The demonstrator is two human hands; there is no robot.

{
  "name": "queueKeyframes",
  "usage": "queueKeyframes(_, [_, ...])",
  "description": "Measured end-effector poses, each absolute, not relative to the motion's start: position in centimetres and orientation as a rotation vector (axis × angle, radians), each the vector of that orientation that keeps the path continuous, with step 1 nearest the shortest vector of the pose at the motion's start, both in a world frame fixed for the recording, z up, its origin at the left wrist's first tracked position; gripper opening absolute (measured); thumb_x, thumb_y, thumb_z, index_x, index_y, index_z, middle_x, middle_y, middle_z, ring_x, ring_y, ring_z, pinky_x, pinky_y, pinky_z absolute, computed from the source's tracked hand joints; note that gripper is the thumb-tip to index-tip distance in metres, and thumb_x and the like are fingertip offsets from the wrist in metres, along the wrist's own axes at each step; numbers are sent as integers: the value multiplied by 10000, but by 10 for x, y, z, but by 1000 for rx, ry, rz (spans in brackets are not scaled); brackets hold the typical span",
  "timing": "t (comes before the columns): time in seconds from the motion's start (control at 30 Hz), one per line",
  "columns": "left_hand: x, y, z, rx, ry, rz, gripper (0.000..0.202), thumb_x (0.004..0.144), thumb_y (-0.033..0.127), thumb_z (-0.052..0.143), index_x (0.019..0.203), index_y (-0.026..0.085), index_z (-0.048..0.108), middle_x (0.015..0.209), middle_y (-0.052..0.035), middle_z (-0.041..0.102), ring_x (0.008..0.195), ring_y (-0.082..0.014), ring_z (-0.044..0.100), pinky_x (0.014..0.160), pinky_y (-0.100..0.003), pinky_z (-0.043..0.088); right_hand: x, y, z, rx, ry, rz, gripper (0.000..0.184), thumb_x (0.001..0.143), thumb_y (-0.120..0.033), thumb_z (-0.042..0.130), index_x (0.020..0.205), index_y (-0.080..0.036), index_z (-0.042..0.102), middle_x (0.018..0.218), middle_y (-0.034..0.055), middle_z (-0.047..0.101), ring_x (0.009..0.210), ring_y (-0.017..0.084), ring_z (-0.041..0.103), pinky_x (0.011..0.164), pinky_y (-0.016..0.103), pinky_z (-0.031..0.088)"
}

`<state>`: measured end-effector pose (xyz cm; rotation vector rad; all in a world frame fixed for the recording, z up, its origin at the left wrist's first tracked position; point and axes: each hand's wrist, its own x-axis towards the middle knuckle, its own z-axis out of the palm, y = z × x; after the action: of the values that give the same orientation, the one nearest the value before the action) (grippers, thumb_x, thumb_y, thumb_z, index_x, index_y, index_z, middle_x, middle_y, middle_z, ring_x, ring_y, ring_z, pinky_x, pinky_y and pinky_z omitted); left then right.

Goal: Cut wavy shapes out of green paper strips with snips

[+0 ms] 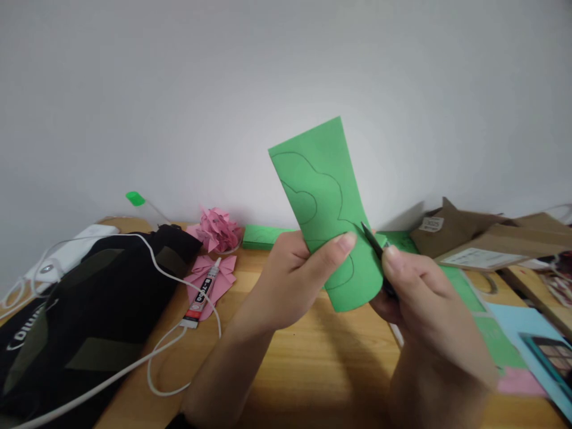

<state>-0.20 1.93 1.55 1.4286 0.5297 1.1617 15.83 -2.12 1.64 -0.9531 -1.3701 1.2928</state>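
Observation:
My left hand [304, 271] pinches a folded piece of green paper [322, 155], thumb in front and fingers behind. Curved pencil lines run across the paper's face, and its lower end bends round. In my right hand [424, 298] is a pair of scissors [374, 241] with dark blades, closed in by thumb and fingers; most of the handles are hidden. One blade lies over the paper's right edge, its tip close to a drawn line. A small green flap shows behind the blades.
On the left lie a black bag [102, 298], white cables and a glue tube [203, 295] on folded pink paper. A pink paper ball [217, 229] and green paper strips [266, 237] sit by the wall. Brown cardboard [500, 235] and coloured sheets [518, 328] occupy the right.

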Motion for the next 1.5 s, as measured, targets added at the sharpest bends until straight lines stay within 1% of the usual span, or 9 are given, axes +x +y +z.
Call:
queueKeyframes(0.2, [-3, 19, 16, 1445, 535, 1157, 332, 957, 392, 554, 720, 178, 645, 777, -44, 680, 776, -175, 631, 728, -292, 533, 160, -21, 15, -962, -1354, 1286, 522, 962, -557, 538, 558, -238, 450, 478, -37, 277, 436, 113, 148, 396, 336, 103])
queueKeyframes(0.43, [-5, 19, 18, 1424, 491, 1135, 276, 960, 363, 554, 811, 173, 689, 897, -55, 724, 898, -188, 661, 838, -299, 552, 163, -21, 14, -971, -1392, 1278, 497, 968, -555, 533, 593, -240, 452, 487, -44, 286, 439, 115, 183, 400, 324, 115])
queueKeyframes(0.5, [-6, 18, 18, 1438, 487, 1131, 282, 959, 357, 552, 781, 173, 670, 859, -50, 709, 861, -179, 649, 811, -290, 547, 164, -21, 14, -968, -1425, 1256, 503, 976, -543, 524, 584, -237, 447, 486, -40, 302, 441, 115, 197, 399, 323, 126])
queueKeyframes(0.63, [-8, 19, 19, 1475, 507, 1112, 357, 950, 388, 553, 666, 178, 602, 733, -39, 650, 734, -166, 606, 684, -279, 512, 164, -20, 17, -971, -1474, 1243, 531, 971, -553, 528, 562, -234, 418, 482, -40, 292, 437, 110, 190, 391, 317, 126])
queueKeyframes(0.77, [-11, 20, 21, 1486, 512, 1104, 361, 938, 384, 561, 639, 182, 571, 688, -31, 619, 682, -158, 573, 663, -283, 497, 163, -21, 17, -970, -1480, 1225, 547, 970, -557, 526, 549, -235, 395, 489, -43, 265, 442, 110, 174, 389, 316, 118])
queueKeyframes(0.93, [-11, 20, 21, 1485, 482, 1094, 383, 941, 362, 556, 603, 188, 512, 628, -10, 554, 610, -134, 509, 608, -272, 455, 164, -22, 16, -990, -1473, 1220, 536, 974, -559, 518, 558, -234, 426, 494, -45, 291, 436, 107, 168, 379, 304, 120])
queueKeyframes(1.17, [-14, 22, 20, 1476, 459, 1050, 363, 936, 367, 572, 623, 188, 531, 663, -21, 570, 664, -149, 539, 642, -283, 468, 163, -22, 23, -1004, -1559, 1184, 571, 981, -558, 503, 540, -214, 392, 473, -56, 286, 420, 88, 194, 367, 272, 167])
queueKeyframes(1.33, [-16, 25, 20, 1479, 456, 1024, 294, 924, 330, 578, 669, 186, 594, 719, -39, 636, 734, -167, 601, 689, -293, 510, 162, -21, 24, -1007, -1552, 1218, 552, 991, -538, 496, 557, -214, 390, 485, -58, 283, 416, 83, 195, 358, 260, 163])
queueKeyframes(1.5, [-15, 27, 18, 1466, 442, 1001, 275, 909, 355, 597, 693, 190, 638, 759, -53, 677, 765, -189, 642, 730, -325, 532, 163, -19, 23, -1010, -1565, 1213, 558, 980, -557, 507, 553, -216, 392, 488, -56, 276, 420, 83, 194, 352, 261, 149])
